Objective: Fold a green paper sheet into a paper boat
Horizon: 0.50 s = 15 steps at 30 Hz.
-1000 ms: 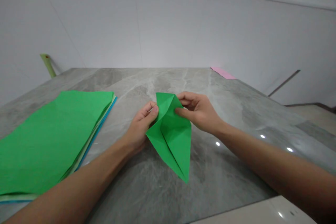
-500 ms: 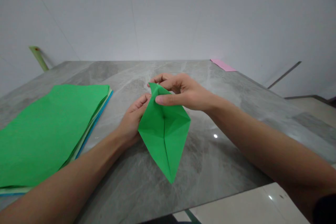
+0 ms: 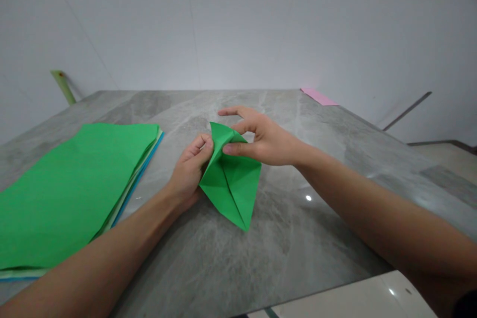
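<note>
A folded piece of green paper (image 3: 238, 181) is held up over the grey table, its point aimed down toward me and a crease along its middle. My left hand (image 3: 194, 164) grips its left edge near the top, thumb bent against the fingers. On the upper right, my right hand (image 3: 257, 139) pinches the paper with the thumb on the near face; its index finger reaches away beyond the top. The fingertips behind the sheet are partly hidden.
A stack of coloured paper (image 3: 85, 184), green on top with pale and blue sheets beneath, lies at the left. A pink paper (image 3: 318, 97) rests at the table's far right corner. The marble-patterned table (image 3: 298, 243) meets a white wall; a light green strip (image 3: 63, 87) leans there.
The folded paper has tilted, its lower tip moving up and its top flap opening wider. My right index finger has lifted away from the paper. The view has shifted slightly.
</note>
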Motion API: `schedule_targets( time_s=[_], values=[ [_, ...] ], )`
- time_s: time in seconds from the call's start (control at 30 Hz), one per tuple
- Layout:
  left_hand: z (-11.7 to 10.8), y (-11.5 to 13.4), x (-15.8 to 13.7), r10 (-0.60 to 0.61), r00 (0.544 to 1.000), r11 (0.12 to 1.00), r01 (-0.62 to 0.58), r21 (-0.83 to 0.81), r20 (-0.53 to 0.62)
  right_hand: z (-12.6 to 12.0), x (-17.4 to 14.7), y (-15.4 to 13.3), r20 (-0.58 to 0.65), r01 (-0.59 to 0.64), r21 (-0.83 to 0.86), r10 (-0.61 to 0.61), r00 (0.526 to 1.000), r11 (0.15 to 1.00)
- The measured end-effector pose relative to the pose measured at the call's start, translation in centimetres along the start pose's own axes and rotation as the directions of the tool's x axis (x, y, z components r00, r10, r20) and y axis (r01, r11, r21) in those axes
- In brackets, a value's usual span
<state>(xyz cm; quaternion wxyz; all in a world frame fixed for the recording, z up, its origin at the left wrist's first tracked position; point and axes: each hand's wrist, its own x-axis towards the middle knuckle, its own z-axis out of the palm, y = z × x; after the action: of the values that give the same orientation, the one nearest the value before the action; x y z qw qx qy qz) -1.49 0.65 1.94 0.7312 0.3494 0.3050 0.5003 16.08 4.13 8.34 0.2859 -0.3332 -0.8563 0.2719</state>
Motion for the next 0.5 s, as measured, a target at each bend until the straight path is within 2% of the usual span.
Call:
schedule_targets(
  time_s=[0.1,0.2,0.27,0.33,0.4,0.47,0.5],
  values=[
    [0.1,0.1,0.0,0.050,0.999,0.999,-0.049,0.015,-0.016,0.0,0.1,0.2,0.025,-0.004,0.124,0.001,1.000,0.992],
    [0.0,0.0,0.0,0.021,1.000,1.000,-0.021,0.022,-0.012,0.3,0.2,0.4,0.099,-0.013,0.342,-0.023,0.995,0.940],
    [0.0,0.0,0.0,0.005,1.000,1.000,-0.005,0.004,0.004,0.4,0.2,0.7,0.127,-0.024,0.406,-0.030,0.991,0.914],
    [0.0,0.0,0.0,0.002,1.000,1.000,-0.001,-0.024,0.021,0.3,0.2,1.0,0.124,-0.023,0.348,-0.022,0.992,0.937],
    [0.0,0.1,0.0,0.003,1.000,0.999,-0.002,-0.040,0.024,0.1,0.1,0.7,0.071,-0.024,0.192,0.010,0.997,0.981],
    [0.0,0.0,0.0,0.015,1.000,0.999,-0.015,-0.039,0.005,-0.3,0.0,-0.3,-0.102,-0.047,0.046,0.052,0.993,0.998],
    [-0.1,0.0,0.0,0.021,1.000,0.999,-0.021,-0.037,-0.006,-0.5,-0.1,-1.2,-0.218,-0.059,0.015,0.061,0.974,0.998]
  ],
)
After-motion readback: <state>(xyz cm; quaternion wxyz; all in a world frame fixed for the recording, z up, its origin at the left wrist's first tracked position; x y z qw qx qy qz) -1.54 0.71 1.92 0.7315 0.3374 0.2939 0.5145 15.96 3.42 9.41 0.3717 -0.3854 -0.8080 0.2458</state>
